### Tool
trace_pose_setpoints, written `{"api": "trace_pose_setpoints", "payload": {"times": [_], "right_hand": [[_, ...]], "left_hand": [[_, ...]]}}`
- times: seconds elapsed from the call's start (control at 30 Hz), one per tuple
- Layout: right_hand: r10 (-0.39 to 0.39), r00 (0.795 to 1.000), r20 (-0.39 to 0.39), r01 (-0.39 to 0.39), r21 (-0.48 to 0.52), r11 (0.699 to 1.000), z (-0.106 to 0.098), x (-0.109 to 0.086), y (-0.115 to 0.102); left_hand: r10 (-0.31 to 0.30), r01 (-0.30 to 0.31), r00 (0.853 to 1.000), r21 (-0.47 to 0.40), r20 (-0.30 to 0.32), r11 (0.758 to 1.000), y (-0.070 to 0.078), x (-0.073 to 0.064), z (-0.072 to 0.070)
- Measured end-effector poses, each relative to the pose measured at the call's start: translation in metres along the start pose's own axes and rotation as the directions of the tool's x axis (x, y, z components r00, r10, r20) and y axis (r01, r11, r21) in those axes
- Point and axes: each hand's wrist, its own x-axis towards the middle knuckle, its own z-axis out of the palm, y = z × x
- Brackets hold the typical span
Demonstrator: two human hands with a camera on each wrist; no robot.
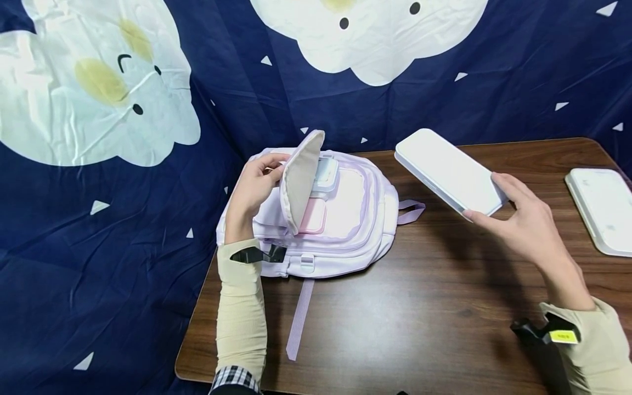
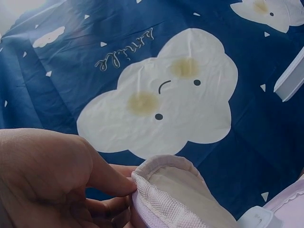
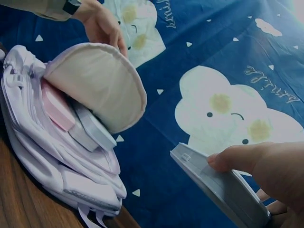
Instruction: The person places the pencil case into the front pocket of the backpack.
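Backpack flap (image 1: 301,184), pinched by left hand (image 1: 253,189), is best held wide; white case (image 1: 449,171), gripped by right hand (image 1: 529,222), projecting beyond fingertips (image 1: 501,180), level.

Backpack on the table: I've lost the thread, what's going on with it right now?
A person's left hand holds up the flap of the pale lavender backpack, which lies on the wooden table. A pink case and a pale blue case show by the raised flap. The right hand grips a white box in the air, apart from the backpack.
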Motion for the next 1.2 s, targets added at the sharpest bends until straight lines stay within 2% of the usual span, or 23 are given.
{"api": "trace_pose_setpoints", "payload": {"times": [0.27,0.57,0.87,1.2], "right_hand": [[-0.035,0.998,0.043,0.034,0.007,0.999,0.007,0.002,-0.011],[-0.108,0.994,0.035,0.107,0.031,0.994,0.016,0.003,-0.019],[-0.131,0.985,0.114,0.129,0.027,0.991,0.027,0.003,-0.029],[-0.185,0.969,0.161,0.179,0.054,0.982,0.052,0.001,-0.040]], "left_hand": [[0.000,0.000,1.000,-0.030,0.006,1.000,-0.001,0.000,0.000],[0.001,-0.001,1.000,-0.026,0.009,1.000,0.002,0.000,0.001],[0.004,-0.004,1.000,-0.020,0.006,1.000,0.003,0.000,0.002],[-0.012,0.012,1.000,-0.022,0.005,1.000,0.002,-0.001,0.001]]}}
